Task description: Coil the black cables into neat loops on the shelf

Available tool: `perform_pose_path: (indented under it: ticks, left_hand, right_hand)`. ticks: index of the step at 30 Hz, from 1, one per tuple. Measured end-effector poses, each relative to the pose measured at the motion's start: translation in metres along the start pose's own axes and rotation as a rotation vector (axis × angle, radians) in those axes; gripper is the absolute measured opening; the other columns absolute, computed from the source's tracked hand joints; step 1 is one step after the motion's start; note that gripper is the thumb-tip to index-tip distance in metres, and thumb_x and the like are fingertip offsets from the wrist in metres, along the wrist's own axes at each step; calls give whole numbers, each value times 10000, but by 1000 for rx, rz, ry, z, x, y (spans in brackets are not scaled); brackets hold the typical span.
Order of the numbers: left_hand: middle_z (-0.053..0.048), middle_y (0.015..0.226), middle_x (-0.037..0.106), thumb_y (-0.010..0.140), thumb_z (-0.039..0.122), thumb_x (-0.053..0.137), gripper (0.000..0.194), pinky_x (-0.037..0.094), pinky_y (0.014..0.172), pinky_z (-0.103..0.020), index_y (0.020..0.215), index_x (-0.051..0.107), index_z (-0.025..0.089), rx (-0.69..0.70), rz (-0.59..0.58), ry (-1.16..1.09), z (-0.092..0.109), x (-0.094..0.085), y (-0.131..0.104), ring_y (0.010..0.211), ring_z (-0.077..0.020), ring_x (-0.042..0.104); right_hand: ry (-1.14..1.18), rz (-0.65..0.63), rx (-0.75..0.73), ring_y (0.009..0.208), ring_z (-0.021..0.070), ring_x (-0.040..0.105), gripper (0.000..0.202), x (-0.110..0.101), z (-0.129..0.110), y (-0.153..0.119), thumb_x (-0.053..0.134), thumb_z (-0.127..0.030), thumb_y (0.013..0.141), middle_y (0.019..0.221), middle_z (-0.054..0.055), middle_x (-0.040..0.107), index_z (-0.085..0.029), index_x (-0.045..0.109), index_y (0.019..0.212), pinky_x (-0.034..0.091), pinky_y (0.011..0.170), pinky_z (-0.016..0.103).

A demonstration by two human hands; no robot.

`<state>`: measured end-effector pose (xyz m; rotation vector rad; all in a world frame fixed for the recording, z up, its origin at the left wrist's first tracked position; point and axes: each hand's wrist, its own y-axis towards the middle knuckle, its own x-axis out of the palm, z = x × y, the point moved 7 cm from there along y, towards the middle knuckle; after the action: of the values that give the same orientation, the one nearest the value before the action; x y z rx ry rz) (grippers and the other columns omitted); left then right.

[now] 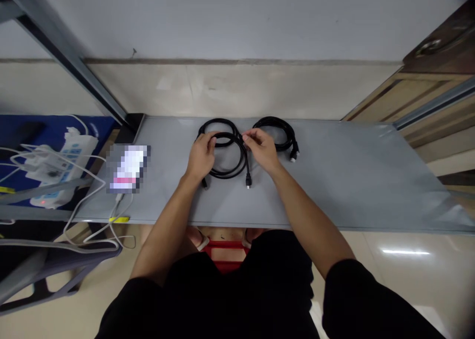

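Note:
A black cable with moulded plug ends lies in a loose coil on the grey table, between my two hands. Fingers and thumb of my left hand are pinched on the coil's upper left side. My right hand pinches the cable at the upper right of the loop. One plug points toward me below the right hand; another end pokes out under the left. Behind, a black loop overlaps this coil; whether it is a separate cable I cannot tell. Just beyond my right hand rests another coiled black cable.
At the table's left end lies a phone with a blurred screen, a white charging cord attached. Further left is a white power strip with plugs and cords. A metal post rises there. A wall runs along the back.

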<state>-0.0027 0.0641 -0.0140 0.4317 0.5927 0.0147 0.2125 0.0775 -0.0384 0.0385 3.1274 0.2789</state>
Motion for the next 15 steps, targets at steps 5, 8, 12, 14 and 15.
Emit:
perform_pose_path:
  ticks: [5, 8, 12, 14, 15]
  left_hand:
    - [-132, 1273, 799, 1161, 413, 455, 382, 553, 1149, -452, 1299, 736, 194, -92, 79, -34, -10, -10, 0, 1240, -281, 729]
    - [-128, 1245, 807, 1170, 481, 433, 441, 565, 1122, -438, 1289, 749, 199, -86, 69, -43, -6, -9, 0, 1209, -274, 741]
    - [-141, 1272, 812, 1164, 545, 428, 500, 561, 1143, -467, 1305, 772, 211, -23, 35, -51, -2, -8, 1, 1227, -289, 742]
    - [-147, 1258, 815, 1158, 541, 444, 499, 565, 1140, -476, 1309, 781, 206, -8, 15, -39, -2, -8, 2, 1216, -296, 747]
    - [-147, 1244, 817, 1157, 534, 446, 498, 569, 1135, -474, 1308, 786, 203, -7, 5, -32, -3, -8, 3, 1205, -295, 750]
  right_hand:
    - [-19, -87, 53, 730, 172, 630, 375, 3, 7, -2, 899, -583, 785, 798, 10, 714, -247, 754, 868, 581, 661, 322]
    - [-28, -84, 57, 773, 183, 658, 365, 5, 7, -4, 895, -568, 777, 844, 26, 749, -242, 777, 890, 586, 668, 323]
    - [-63, -57, 27, 783, 192, 656, 379, 3, 7, -3, 878, -594, 792, 846, 30, 754, -242, 783, 893, 571, 713, 343]
    - [-88, -47, 3, 784, 194, 650, 388, 2, 6, -2, 864, -609, 803, 841, 28, 751, -241, 785, 896, 560, 739, 352]
    - [-100, -46, -6, 780, 194, 645, 392, 2, 6, -2, 856, -616, 810, 834, 27, 748, -240, 787, 897, 555, 746, 357]
